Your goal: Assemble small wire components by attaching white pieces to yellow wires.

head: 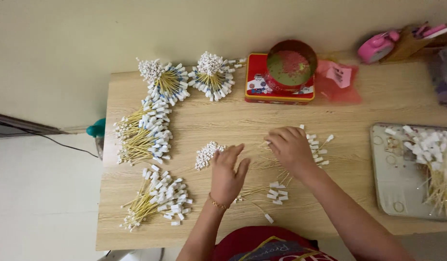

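Note:
My left hand (227,174) lies flat on the wooden table (368,104), fingers spread, next to a small cluster of white beads (207,153). My right hand (291,146) is curled over loose white tags on gold strings (319,147); whether it grips any is hidden. More loose tagged strings (276,193) lie just below and between both hands. A gold bracelet (216,205) sits on my left wrist.
Bundled tag piles sit at the left (143,133), lower left (158,198) and the back (211,77). A red tin (279,92) carries a round bowl (291,65). A grey tray (402,174) with more tags is at right; a pink bag (337,79) behind.

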